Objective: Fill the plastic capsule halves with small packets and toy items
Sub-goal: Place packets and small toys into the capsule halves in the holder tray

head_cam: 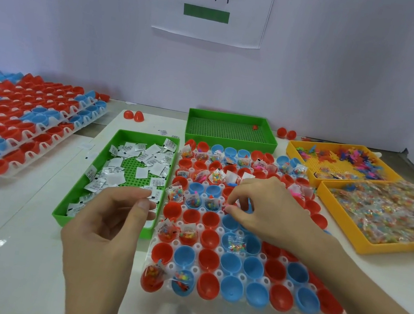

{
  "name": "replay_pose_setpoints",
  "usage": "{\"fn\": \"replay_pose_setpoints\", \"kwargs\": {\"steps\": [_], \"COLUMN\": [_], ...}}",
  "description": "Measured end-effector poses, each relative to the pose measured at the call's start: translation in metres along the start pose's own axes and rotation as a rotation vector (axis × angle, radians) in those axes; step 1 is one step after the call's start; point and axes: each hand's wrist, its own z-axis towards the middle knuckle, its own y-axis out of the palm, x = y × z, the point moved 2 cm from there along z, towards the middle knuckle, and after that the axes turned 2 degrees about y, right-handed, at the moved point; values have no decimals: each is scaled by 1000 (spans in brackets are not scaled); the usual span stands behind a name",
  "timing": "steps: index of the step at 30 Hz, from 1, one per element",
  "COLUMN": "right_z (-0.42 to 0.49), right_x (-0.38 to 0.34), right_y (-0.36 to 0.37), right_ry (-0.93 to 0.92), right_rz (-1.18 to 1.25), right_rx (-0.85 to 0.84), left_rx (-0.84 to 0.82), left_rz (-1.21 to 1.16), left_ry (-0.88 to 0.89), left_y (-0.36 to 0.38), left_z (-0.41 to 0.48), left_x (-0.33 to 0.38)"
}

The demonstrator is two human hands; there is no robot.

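Now our right hand [260, 207] pinches a pink toy [227, 208] just over the middle capsule halves [210, 219]; left hand [110, 223] hovers farther left, hold unclear.

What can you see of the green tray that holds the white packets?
The green tray is shallow, rectangular plastic with a perforated floor and low walls. It lies flat on the white table, left of the capsule rack. White packets lie scattered in it. The left hand hides its near right corner.
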Motion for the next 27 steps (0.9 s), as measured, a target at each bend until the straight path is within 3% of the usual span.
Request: {"fn": "replay_pose_setpoints", "kwargs": {"steps": [6,12,16,27], "right_z": [-1,-23,-47,-57], "right_x": [2,1,-5,-17], "right_y": [0,-20,-17,-5], "right_ry": [51,108,100,178], "right_rz": [54,203,127,229], "right_rx": [-63,14,-116,-87], "left_rx": [-104,-434,-615,-467], "left_rz": [129,573,852,769], "left_ry": [-5,-13,9,-53], "left_y": [-3,-1,4,2], "left_z": [16,56,70,72], "left_x": [-8,-31,-44,-49]}}
